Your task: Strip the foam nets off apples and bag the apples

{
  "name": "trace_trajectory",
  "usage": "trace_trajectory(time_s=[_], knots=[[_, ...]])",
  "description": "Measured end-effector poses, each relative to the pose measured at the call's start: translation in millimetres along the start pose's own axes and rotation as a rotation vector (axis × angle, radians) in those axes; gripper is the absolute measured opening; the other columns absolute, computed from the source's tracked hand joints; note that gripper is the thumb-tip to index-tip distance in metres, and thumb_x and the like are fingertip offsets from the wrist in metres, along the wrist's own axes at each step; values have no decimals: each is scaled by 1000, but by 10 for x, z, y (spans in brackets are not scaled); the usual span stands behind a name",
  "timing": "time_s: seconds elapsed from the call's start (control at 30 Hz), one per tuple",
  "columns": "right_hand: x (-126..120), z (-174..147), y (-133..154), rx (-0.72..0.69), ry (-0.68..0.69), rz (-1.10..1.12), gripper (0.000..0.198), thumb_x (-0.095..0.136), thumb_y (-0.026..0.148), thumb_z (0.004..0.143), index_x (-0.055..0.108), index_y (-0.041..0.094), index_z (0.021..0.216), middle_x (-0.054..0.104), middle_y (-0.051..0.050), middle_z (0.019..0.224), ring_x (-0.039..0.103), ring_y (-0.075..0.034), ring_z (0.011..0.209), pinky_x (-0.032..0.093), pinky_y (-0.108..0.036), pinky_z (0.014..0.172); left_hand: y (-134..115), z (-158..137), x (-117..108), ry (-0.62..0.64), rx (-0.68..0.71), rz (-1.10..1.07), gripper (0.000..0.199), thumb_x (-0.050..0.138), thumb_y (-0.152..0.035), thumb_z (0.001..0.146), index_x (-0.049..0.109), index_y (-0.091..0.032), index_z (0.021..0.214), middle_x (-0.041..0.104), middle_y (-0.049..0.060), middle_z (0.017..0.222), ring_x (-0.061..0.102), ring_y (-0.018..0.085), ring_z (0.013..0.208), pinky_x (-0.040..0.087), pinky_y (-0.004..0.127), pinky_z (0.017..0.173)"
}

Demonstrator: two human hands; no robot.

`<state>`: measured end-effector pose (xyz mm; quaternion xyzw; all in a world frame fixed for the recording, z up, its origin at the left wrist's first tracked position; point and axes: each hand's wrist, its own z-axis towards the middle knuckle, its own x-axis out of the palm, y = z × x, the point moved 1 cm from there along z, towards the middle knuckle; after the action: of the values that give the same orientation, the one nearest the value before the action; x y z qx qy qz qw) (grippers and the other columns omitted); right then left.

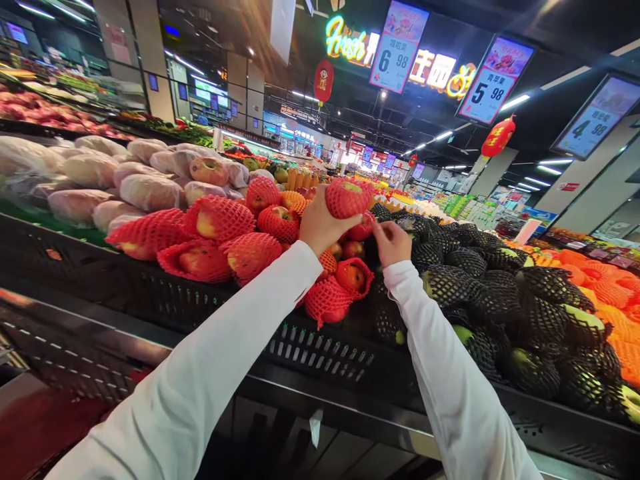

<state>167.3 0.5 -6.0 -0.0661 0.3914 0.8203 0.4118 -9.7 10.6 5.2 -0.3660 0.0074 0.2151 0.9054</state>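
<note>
My left hand (pixel 320 223) is wrapped round an apple in a red foam net (pixel 346 199), lifted just above the pile. To its right, my right hand (pixel 393 240) has thumb and fingers pinched together beside another red-netted apple (pixel 361 228). Whatever is between those fingertips is too small to make out. Below and left of the hands lie several more apples in red foam nets (pixel 220 220). One apple near the front (pixel 351 277) shows partly bare inside its net.
Plastic-wrapped produce (pixel 153 192) lies left of the apples. Green fruit in black foam nets (pixel 495 293) is heaped to the right, then fruit in orange nets (pixel 613 313). A black slotted crate edge (pixel 320 350) runs along the front. Price signs (pixel 399 47) hang overhead.
</note>
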Motion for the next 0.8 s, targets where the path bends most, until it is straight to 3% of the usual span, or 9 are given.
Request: trace_trajectory(time_s=[0.1,0.17,0.27,0.4,0.63,0.8], knots=[[99,-33,-39,-2,230,-414,18,67,36,75,70,19,78,74,-4,79,68,-20,77,49,-30,74,2,8,-8,-100,-9,-17,61,80,-37,65,45,-23,113,62,8,112,61,28,107,50,44,95],[162,-33,-45,-1,311,-594,20,67,35,75,73,19,86,76,-6,90,70,-24,88,49,-31,78,9,11,-10,-134,6,-26,62,80,-36,66,43,-24,114,61,8,115,60,28,109,50,44,96],[234,-12,-11,-11,384,-747,34,64,47,77,74,18,92,75,-12,98,69,-29,96,49,-33,80,24,18,-10,-119,-21,-12,61,81,-38,64,44,-23,111,62,8,111,62,29,106,51,45,93],[299,-9,60,28,486,-857,51,68,56,73,73,14,101,72,-19,107,68,-33,101,50,-35,80,17,18,-9,-111,-44,19,60,82,-39,61,46,-22,106,62,7,106,63,29,102,52,45,91],[376,-4,99,59,550,-899,29,59,29,86,72,12,107,70,-22,113,68,-31,106,51,-35,83,-7,2,1,-102,-53,43,60,80,-41,62,45,-23,107,63,7,106,63,28,102,51,43,92],[324,5,46,41,505,-873,32,65,31,80,71,13,106,70,-21,113,68,-32,105,52,-35,83,36,3,-11,-28,-98,80,64,78,-48,63,46,-22,112,64,8,107,63,28,102,50,42,92]])
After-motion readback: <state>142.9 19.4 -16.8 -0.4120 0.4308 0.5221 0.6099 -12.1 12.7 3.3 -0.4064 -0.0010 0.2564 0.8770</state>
